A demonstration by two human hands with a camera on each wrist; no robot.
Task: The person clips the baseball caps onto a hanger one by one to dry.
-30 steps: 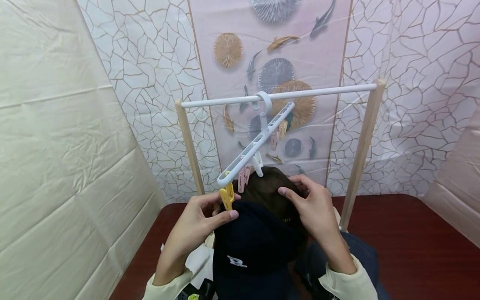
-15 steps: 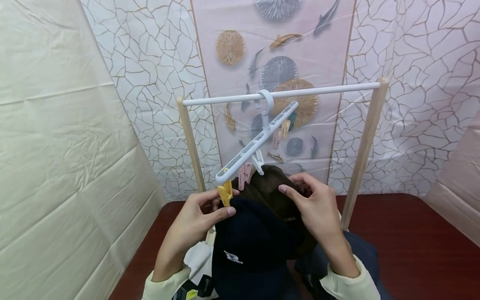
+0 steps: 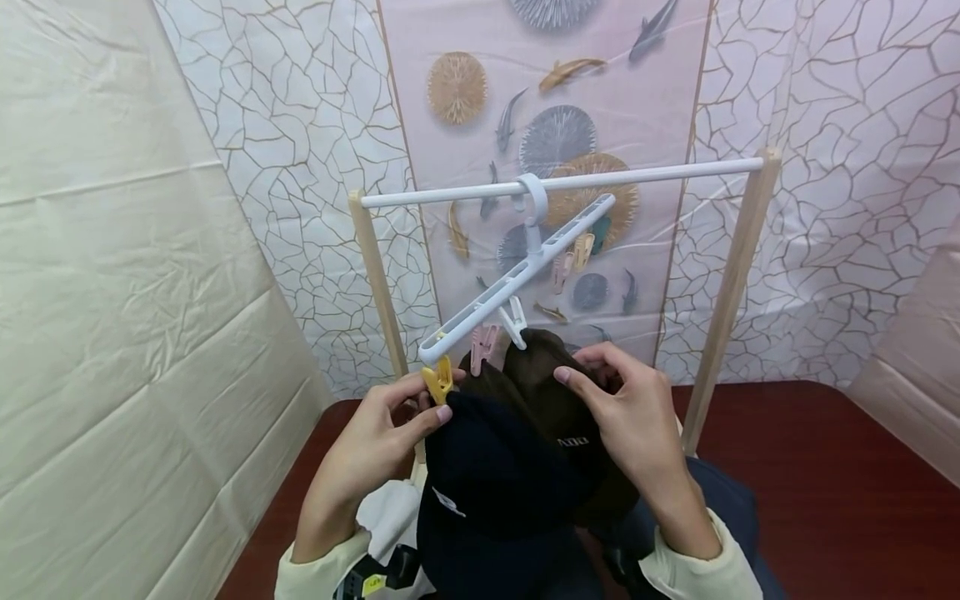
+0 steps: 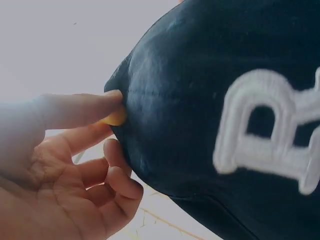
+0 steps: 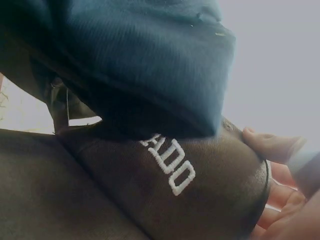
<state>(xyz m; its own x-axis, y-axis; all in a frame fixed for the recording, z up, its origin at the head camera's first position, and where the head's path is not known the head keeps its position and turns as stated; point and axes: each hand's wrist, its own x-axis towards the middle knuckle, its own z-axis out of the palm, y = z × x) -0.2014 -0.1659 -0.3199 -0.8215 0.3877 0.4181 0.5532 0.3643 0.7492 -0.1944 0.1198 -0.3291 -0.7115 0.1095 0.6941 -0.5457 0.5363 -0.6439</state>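
**Two caps at a hanger, a hand to each**

From where I stand, leftmost is a black wrist device (image 3: 406, 567) at the cream left sleeve; its yellow label is too small to read. Next comes the left hand (image 3: 371, 437), thumb and forefinger pinching a yellow plastic clothespin (image 3: 437, 381) at the near end of a white slatted plastic hanger (image 3: 480, 312). A crumpled white cloth (image 3: 393, 512) shows below, partly covered.

The navy fabric cap (image 3: 495, 475) is just under that clothespin, its peaked top at the fingertips; whether the pin bites the cloth, I can't tell. On its front sits a raised white letter (image 4: 227, 135), apparently an R, with more cut off at the view's edge.

Behind it, below a pink plastic clothespin (image 3: 482, 348) and a white plastic clothespin (image 3: 513, 322), is a dark-brown fabric cap (image 3: 540, 367). White stitched letters (image 5: 160, 159) read "ADO", the A half covered by navy cloth.

The right hand (image 3: 633, 408) grips the brown cap's right side, thumb in front, fingers mostly hidden behind. Farther right, a dark-blue fabric item (image 3: 723, 500), partly behind the forearm, lies on the reddish-brown table (image 3: 847, 467).
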